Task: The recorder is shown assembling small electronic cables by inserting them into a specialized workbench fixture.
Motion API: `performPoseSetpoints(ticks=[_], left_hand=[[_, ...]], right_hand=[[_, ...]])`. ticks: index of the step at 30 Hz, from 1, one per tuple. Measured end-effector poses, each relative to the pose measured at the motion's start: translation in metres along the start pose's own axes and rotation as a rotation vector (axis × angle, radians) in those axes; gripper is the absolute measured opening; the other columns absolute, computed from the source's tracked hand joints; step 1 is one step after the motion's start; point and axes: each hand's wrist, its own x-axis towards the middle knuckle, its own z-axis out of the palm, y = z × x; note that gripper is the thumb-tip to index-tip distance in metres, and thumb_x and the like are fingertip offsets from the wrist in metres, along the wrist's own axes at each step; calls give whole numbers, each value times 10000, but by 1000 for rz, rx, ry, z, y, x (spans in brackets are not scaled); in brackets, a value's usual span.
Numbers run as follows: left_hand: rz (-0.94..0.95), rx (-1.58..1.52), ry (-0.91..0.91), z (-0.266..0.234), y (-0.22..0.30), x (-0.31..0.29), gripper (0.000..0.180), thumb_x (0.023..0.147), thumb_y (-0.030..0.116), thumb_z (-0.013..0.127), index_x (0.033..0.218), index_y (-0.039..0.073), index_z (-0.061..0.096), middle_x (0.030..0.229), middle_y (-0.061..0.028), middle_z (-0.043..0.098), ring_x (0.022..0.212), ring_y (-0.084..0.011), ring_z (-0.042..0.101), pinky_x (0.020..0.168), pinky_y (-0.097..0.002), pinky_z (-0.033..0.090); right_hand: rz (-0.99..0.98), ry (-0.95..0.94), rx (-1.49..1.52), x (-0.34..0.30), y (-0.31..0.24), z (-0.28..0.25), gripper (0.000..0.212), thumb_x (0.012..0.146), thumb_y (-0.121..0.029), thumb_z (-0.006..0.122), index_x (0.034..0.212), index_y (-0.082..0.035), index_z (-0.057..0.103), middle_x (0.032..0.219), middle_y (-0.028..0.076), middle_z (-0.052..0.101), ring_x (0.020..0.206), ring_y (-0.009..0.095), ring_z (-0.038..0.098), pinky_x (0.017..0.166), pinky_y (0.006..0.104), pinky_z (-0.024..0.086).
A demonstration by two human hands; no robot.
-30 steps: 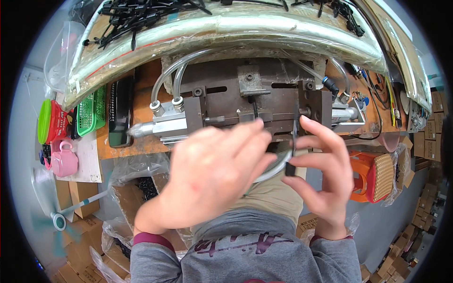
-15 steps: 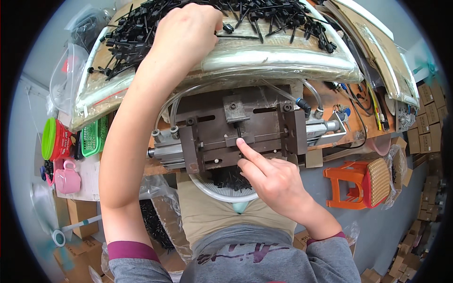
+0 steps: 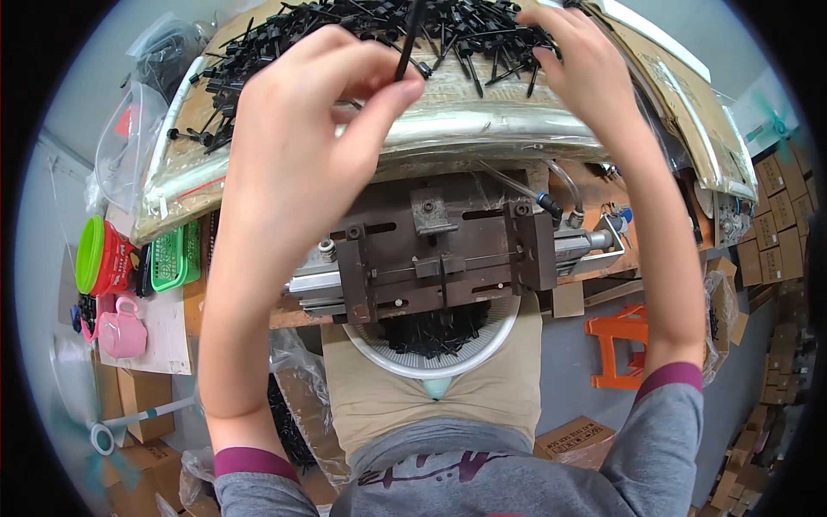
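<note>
My left hand is raised over the near edge of the padded board, thumb and fingers closed on a thin black plastic rod-like part. The part points up and away. At the right end of a heap of black plastic parts, my right hand reaches in with thumb and fingers apart. Below the board, nearer me, lies a dark brown metal fixture with a small slotted block at its middle. A narrow dark strip runs through the block; I cannot tell whether it is a part.
Under the fixture, a white basket on my lap holds many black parts. Pneumatic cylinders and clear hoses flank the fixture. A red tub, green basket and pink cup stand left; an orange stool stands right.
My right hand has left the fixture's middle and moved up to the heap's right end. My left hand has come back from the heap, now showing a black part in its fingers.
</note>
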Motion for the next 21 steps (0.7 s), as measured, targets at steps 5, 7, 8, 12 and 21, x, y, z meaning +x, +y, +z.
performPoseSetpoints(ticks=[5,7,8,12,21], left_hand=[[-153,-248,141,1,29,-45,215,907,-40,663,1121,-44,684,1070,-76,641,754,-44,587,556,-170,434],[-4,-216,122,-4,25,-65,153,871,-54,696,1020,-22,703,1036,-84,630,693,-51,556,556,-170,406],[-34,-216,81,-6,28,-73,134,843,-33,734,972,-8,708,1036,-87,630,719,-63,565,560,-175,410],[-160,-235,-14,0,42,-101,361,629,115,931,928,42,742,1058,-94,641,868,-119,614,615,-217,492],[-75,0,-173,48,39,-155,279,739,35,821,989,-15,709,1309,-210,645,814,-238,717,714,-313,586]], right_hand=[[195,-552,24,28,45,67,488,847,-27,686,1309,-168,619,1134,153,695,1052,321,669,905,439,536],[155,-457,128,27,37,72,492,842,-23,682,1315,-149,635,1112,176,709,1045,307,686,937,411,546],[168,-468,198,29,28,68,472,844,-27,685,1300,-142,648,1109,176,714,1042,303,691,942,406,548],[189,-499,371,35,-17,52,404,863,-92,720,1264,-132,686,1125,181,723,1052,302,702,963,413,548],[247,-412,450,47,-45,0,329,882,-157,713,1158,22,716,927,165,717,809,297,676,759,381,547]])
